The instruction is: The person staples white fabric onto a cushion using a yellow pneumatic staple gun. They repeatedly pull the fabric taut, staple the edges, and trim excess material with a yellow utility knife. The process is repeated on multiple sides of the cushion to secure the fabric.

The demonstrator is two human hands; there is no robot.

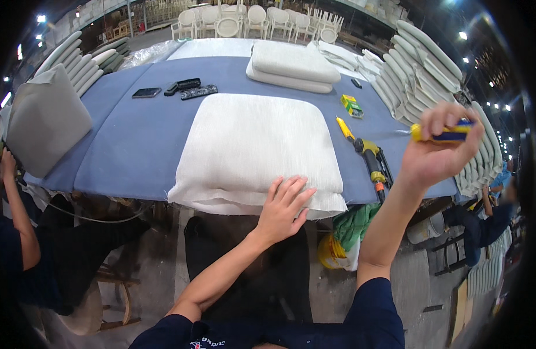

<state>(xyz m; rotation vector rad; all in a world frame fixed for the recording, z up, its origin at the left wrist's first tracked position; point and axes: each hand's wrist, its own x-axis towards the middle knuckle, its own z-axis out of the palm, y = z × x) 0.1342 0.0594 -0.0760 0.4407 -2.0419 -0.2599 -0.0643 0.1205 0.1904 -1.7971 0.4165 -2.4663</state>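
Note:
A seat cushion (262,139) covered in pale, whitish fabric lies in front of me, its loose, frayed fabric edge hanging at the table's near side. My left hand (287,203) rests on that near edge with fingers stretched out. Raised to the right of the cushion, my right hand (445,142) is wrapped round the yellow and blue handle of a screwdriver-like tool (448,132). Its thin metal shaft points left and is blurred. Below that hand lie a yellow and black pneumatic staple gun (371,157) and a yellow utility knife (344,129).
The blue padded table (125,139) also bears stacked cushions (291,64), a phone (146,93), a black case (182,86) and a green-yellow box (352,106). Tall cushion piles (419,70) flank it. A yellow bucket (333,254) stands below. Other people work at both sides.

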